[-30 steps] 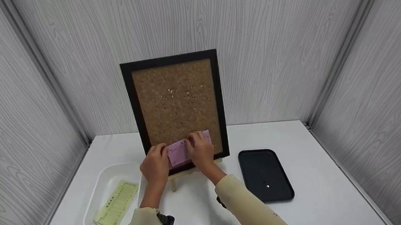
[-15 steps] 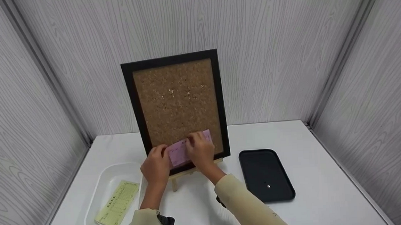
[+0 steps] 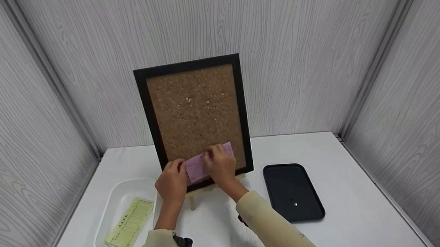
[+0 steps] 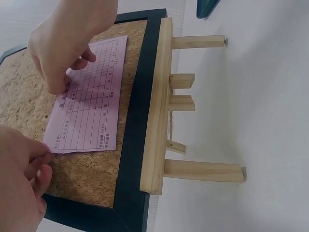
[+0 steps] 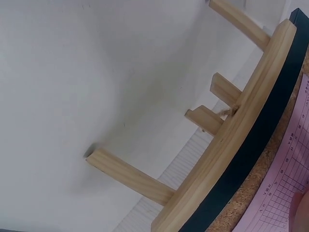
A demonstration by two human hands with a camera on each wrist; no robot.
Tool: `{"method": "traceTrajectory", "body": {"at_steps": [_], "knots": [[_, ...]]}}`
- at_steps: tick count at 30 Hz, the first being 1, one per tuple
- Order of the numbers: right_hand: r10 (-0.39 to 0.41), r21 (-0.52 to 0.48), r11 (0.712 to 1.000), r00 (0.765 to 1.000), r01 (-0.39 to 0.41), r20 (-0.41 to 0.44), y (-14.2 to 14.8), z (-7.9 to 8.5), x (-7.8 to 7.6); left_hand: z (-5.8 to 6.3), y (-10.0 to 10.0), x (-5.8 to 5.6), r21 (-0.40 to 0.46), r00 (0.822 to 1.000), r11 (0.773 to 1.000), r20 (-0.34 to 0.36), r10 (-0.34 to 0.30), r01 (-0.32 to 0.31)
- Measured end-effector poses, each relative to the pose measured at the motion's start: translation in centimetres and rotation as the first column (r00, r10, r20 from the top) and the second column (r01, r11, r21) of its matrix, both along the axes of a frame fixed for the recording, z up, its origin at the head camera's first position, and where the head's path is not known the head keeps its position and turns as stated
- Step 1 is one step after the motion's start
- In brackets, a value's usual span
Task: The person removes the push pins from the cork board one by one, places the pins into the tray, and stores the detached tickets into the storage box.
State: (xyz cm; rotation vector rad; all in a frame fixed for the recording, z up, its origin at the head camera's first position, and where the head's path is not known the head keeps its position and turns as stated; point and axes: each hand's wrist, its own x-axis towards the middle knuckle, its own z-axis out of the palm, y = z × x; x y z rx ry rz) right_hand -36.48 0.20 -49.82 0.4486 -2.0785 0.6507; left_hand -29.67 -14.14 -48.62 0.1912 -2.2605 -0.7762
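Observation:
A corkboard [image 3: 198, 113] in a black frame leans on a small wooden easel [image 4: 157, 111]. Low on the cork lies a pink receipt [image 4: 94, 104] with a printed grid, slightly tilted. My left hand [image 3: 171, 182] pinches its upper left corner between thumb and fingers. Curled over the top edge near the middle, my right hand [image 3: 221, 163] presses the receipt against the cork; whether a small pin is under those fingertips, I cannot tell. In the right wrist view only a bit of the right hand [image 5: 300, 215] shows, beside the receipt's grid.
A white tray [image 3: 103, 226] holding yellow receipts [image 3: 130, 222] stands at the left. A black tray [image 3: 290, 180] lies at the right with a small shiny piece [image 3: 295, 204] in it. Wood-patterned panels [image 3: 284, 58] enclose the white table [image 3: 354, 191].
Both hands stay at the same places on the pink receipt. The whole head view has shifted very slightly to the right.

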Motion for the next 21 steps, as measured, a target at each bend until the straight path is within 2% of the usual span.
{"method": "traceTrajectory", "body": {"at_steps": [10, 21], "knots": [[0.046, -0.038, 0.998, 0.997, -0.044, 0.062, 0.17, -0.23, 0.13, 0.11, 0.00, 0.02, 0.003, 1.000, 1.000, -0.004, 0.006, -0.006], [0.112, -0.086, 0.991, 0.989, -0.104, 0.092, 0.42, -0.35, 0.09, -0.02, 0.04, -0.03, 0.011, 1.000, 1.000, 0.015, -0.001, 0.000]]}}
